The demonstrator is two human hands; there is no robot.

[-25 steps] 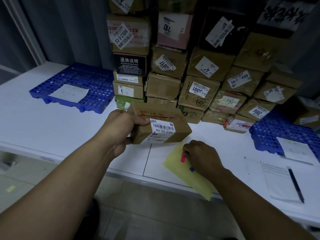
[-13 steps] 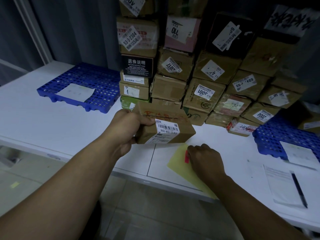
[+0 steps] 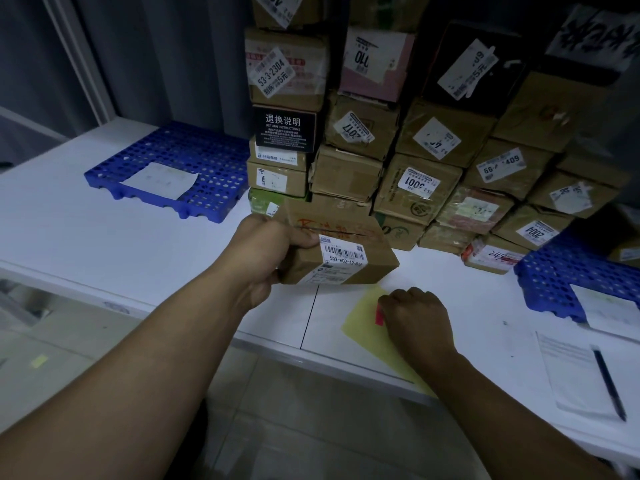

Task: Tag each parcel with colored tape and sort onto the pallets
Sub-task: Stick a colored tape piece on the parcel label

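My left hand (image 3: 268, 252) grips a brown cardboard parcel (image 3: 349, 252) with a barcode label, holding it just above the white table (image 3: 104, 244). My right hand (image 3: 417, 318) rests on a yellow sheet (image 3: 363, 329) at the table's front edge, fingers curled at a red strip of tape (image 3: 379, 314) stuck on the sheet. Whether the fingers pinch the strip is hidden. A blue pallet (image 3: 194, 157) lies at the back left, another blue pallet (image 3: 554, 275) at the right; each bears a white paper.
A tall stack of labelled cardboard parcels (image 3: 419, 188) fills the back of the table between the pallets. A printed form (image 3: 571, 368) with a black pen (image 3: 609, 382) lies at the front right. Floor shows below the table edge.
The view has shifted slightly. My right hand slid a little over the yellow sheet and now covers the blue strip seen earlier. The parcel stays in my left hand.
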